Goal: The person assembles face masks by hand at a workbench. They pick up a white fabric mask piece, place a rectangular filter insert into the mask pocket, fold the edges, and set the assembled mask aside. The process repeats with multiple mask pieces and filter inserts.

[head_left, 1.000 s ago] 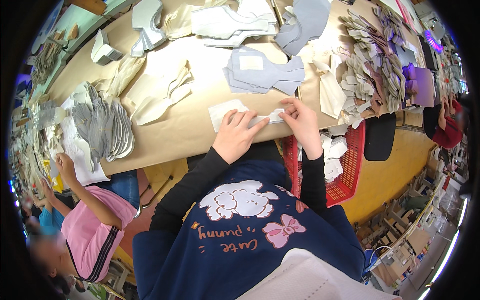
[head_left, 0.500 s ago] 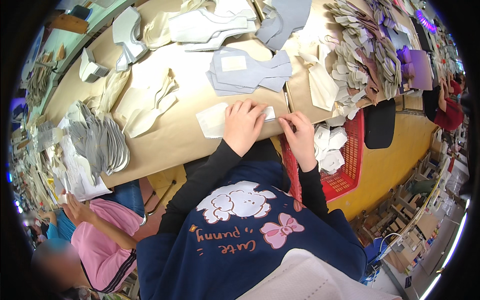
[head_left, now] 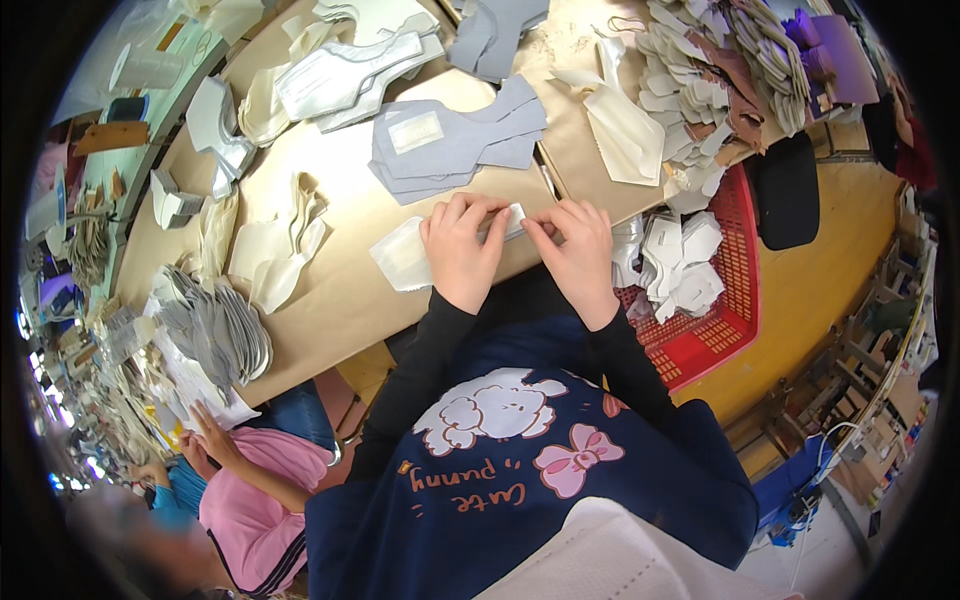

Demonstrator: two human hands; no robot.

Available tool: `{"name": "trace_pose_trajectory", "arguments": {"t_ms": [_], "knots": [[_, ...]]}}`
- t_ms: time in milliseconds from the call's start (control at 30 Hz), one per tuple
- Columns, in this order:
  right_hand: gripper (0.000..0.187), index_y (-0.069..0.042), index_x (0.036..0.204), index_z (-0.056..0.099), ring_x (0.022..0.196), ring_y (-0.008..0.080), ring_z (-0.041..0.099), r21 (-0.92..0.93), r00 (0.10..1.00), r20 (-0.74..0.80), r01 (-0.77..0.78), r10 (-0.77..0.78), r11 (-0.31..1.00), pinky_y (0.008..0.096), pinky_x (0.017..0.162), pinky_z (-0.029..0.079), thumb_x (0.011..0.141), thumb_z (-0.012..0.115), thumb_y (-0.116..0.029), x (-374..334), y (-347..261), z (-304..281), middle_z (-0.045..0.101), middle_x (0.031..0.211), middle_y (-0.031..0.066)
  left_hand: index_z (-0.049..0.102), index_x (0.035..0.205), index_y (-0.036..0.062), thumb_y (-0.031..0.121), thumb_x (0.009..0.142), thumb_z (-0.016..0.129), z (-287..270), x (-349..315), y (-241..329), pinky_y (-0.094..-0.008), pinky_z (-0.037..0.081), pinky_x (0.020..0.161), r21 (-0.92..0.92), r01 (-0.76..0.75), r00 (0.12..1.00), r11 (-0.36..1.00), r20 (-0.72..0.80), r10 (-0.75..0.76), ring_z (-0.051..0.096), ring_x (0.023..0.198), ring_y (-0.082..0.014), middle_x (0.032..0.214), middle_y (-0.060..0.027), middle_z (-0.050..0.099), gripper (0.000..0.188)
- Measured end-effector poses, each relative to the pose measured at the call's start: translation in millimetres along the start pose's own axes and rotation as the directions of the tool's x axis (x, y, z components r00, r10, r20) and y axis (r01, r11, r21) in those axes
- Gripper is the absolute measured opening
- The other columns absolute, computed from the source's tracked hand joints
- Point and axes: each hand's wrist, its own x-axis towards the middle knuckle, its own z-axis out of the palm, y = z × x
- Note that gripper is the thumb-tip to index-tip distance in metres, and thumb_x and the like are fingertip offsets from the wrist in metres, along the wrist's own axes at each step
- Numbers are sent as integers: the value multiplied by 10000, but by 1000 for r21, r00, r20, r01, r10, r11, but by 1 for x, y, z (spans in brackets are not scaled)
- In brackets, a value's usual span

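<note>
A flat off-white cut piece (head_left: 396,262) lies near the table's front edge, with a paler patch on it. My left hand (head_left: 464,252) covers its middle, fingers bent and thumb against the index finger at the piece's right part. A narrow white end (head_left: 515,221) of it shows between my hands. My right hand (head_left: 577,262) is just beside that end, thumb and index finger pinched together at its edge. What sits between those right fingertips is too small to make out. Beyond my hands lies a stack of grey-blue cut pieces (head_left: 470,135) with a cream rectangle (head_left: 415,132) on top.
White and cream cut pieces (head_left: 345,75) lie farther back. Grey pieces (head_left: 215,330) are bundled at the left, near a co-worker in a pink top (head_left: 255,480). Long rows of pieces (head_left: 690,100) fill the right. A red basket (head_left: 735,290) with white pieces stands beside the table.
My right hand has come closer to my left, its fingertips now at the off-white piece's right end. The view has turned a little. The co-worker's hands have shifted.
</note>
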Motion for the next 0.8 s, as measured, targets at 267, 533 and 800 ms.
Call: {"name": "trace_pose_trajectory", "arguments": {"t_ms": [267,533,800], "knots": [[118,-125,838,702,747,200,547,23,995,-81,68,-66,997,365,718,367,813,796,-191,-4,8,6,578,728,-18,756,889,154,235,869,757,7,0,2,-378,350,837,11,24,999,1000,-45,-24,562,892,-213,918,31,656,83],[275,-179,1118,760,804,198,543,-101,973,-79,208,-216,973,365,761,386,845,773,-210,-8,14,7,576,827,-14,748,923,152,216,869,749,8,-2,0,-387,366,858,22,-17,998,1000,-62,18,570,916,-226,943,25,654,83],[706,-159,1504,503,1205,298,467,-463,967,169,250,-192,850,471,1020,349,874,755,-356,-39,-3,5,519,1283,97,569,1409,120,237,931,680,3,-44,-11,-551,330,1116,295,-235,969,926,-9,248,476,1325,-341,1454,-105,512,504]]}}
